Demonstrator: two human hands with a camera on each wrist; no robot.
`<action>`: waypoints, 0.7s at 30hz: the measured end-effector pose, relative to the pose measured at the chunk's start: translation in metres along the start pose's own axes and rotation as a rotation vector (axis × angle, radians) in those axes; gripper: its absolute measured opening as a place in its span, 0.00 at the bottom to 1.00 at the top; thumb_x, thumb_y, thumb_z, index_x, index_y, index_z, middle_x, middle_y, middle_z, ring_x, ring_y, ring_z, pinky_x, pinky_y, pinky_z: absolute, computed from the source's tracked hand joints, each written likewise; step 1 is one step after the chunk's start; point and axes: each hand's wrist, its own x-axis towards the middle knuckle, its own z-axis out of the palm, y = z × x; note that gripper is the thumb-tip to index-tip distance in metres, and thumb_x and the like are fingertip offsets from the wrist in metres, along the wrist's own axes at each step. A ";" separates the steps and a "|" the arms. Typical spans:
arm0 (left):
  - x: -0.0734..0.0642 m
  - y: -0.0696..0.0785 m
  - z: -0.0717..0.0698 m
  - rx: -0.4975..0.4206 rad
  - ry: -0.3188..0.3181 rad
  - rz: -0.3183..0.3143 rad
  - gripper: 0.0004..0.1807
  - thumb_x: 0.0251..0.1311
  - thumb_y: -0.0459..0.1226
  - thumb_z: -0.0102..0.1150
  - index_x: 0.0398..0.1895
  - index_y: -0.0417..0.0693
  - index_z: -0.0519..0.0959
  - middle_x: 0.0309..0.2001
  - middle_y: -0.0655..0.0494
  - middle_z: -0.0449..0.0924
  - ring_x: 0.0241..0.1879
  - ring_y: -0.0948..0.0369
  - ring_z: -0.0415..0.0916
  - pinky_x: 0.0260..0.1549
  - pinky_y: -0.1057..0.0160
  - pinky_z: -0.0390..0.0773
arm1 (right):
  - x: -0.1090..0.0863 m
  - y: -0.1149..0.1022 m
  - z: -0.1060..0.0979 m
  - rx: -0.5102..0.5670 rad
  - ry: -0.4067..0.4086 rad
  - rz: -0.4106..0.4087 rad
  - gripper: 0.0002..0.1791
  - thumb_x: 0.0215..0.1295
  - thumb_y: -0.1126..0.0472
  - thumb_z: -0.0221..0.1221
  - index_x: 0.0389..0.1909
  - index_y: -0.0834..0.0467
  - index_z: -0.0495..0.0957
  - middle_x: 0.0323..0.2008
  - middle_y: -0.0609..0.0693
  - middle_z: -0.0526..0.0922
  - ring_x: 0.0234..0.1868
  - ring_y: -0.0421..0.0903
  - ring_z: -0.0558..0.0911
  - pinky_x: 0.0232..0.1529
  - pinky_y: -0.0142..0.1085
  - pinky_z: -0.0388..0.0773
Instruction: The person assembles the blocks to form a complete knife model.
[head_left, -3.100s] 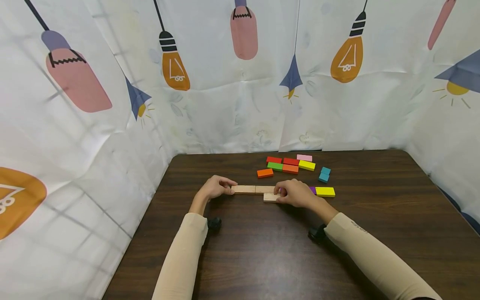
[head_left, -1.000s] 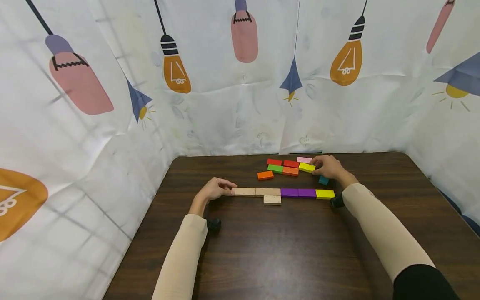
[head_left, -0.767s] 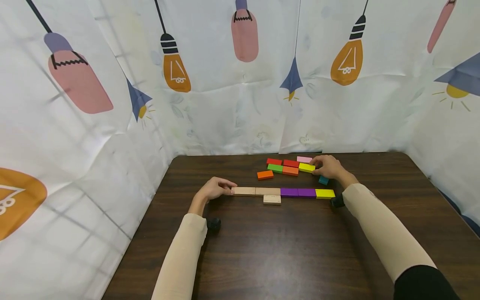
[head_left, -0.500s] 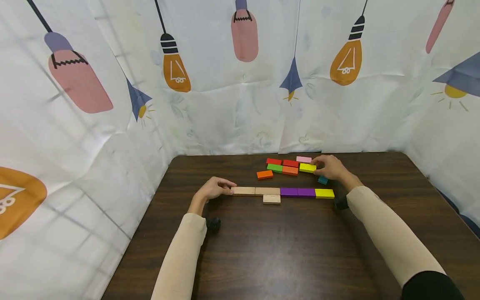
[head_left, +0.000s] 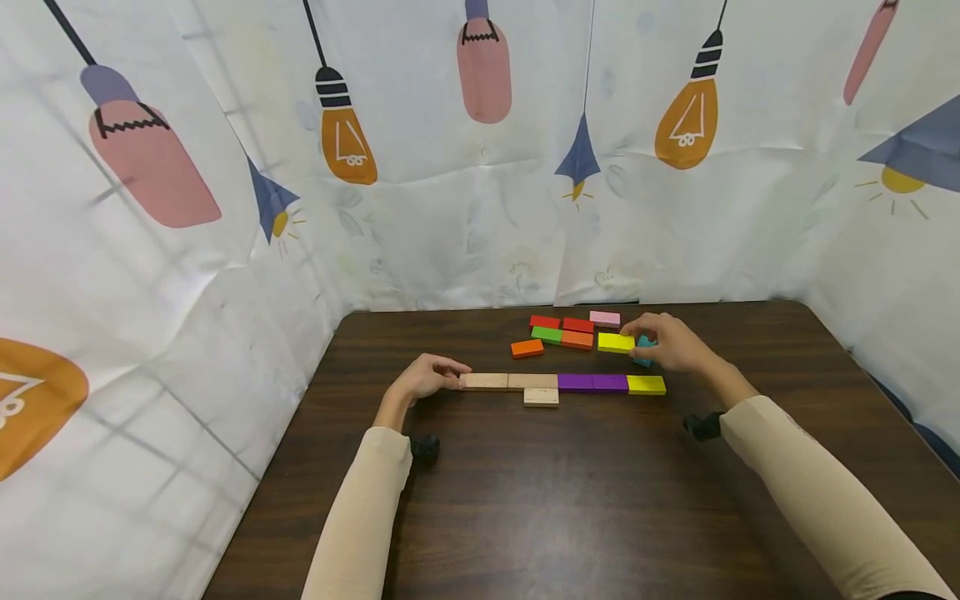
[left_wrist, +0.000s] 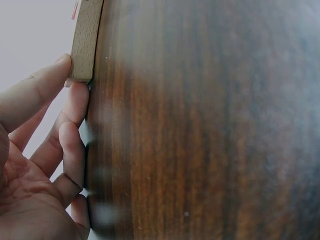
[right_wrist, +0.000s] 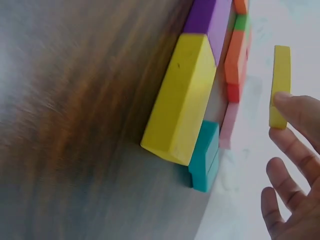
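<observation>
In the head view, a row of blocks lies across the table: two plain wooden blocks (head_left: 483, 381), two purple blocks (head_left: 575, 382) and a yellow block (head_left: 647, 385). Another plain wooden block (head_left: 541, 397) sits just in front of it. My left hand (head_left: 426, 378) pinches the row's left end, thumb and a fingertip on the end wooden block (left_wrist: 86, 45). Behind the row, my right hand (head_left: 670, 342) holds a second yellow block (head_left: 616, 342) between thumb and finger. The right wrist view shows this yellow block (right_wrist: 281, 85) raised off the table.
Two teal blocks (head_left: 644, 352) lie partly hidden behind my right hand. Farther back are red blocks (head_left: 578, 325), a green block (head_left: 547, 335), orange blocks (head_left: 527, 349) and a pink block (head_left: 604, 318). A printed curtain (head_left: 420, 242) borders the table.
My right hand has moved from the front wooden block to the back group, gripped a yellow block and drawn it slightly nearer, away from its neighbours. My left hand stays at the row's end.
</observation>
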 end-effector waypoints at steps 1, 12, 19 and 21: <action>0.000 0.000 0.000 0.000 -0.001 0.002 0.14 0.65 0.36 0.68 0.54 0.49 0.88 0.36 0.50 0.83 0.39 0.54 0.77 0.49 0.55 0.75 | -0.003 -0.002 0.000 0.003 -0.007 -0.003 0.19 0.66 0.62 0.69 0.57 0.58 0.82 0.42 0.55 0.82 0.39 0.51 0.72 0.37 0.39 0.71; 0.001 -0.001 0.000 -0.006 -0.003 0.001 0.15 0.65 0.36 0.69 0.54 0.48 0.87 0.37 0.49 0.84 0.40 0.54 0.77 0.50 0.54 0.75 | -0.036 -0.022 0.018 -0.007 -0.041 -0.132 0.16 0.62 0.63 0.71 0.52 0.54 0.85 0.45 0.47 0.85 0.42 0.50 0.76 0.43 0.42 0.74; 0.001 -0.001 0.000 -0.003 0.004 -0.016 0.15 0.64 0.37 0.69 0.54 0.51 0.88 0.36 0.52 0.84 0.40 0.54 0.77 0.50 0.55 0.75 | -0.046 -0.038 0.034 -0.047 -0.086 -0.154 0.15 0.60 0.62 0.72 0.49 0.50 0.86 0.43 0.44 0.85 0.43 0.49 0.78 0.46 0.44 0.71; 0.002 -0.002 0.000 0.000 0.001 -0.018 0.15 0.64 0.37 0.69 0.54 0.51 0.88 0.36 0.53 0.84 0.39 0.55 0.77 0.50 0.56 0.75 | -0.047 -0.042 0.038 -0.072 -0.093 -0.141 0.15 0.60 0.61 0.72 0.48 0.50 0.86 0.44 0.44 0.85 0.44 0.49 0.78 0.45 0.44 0.69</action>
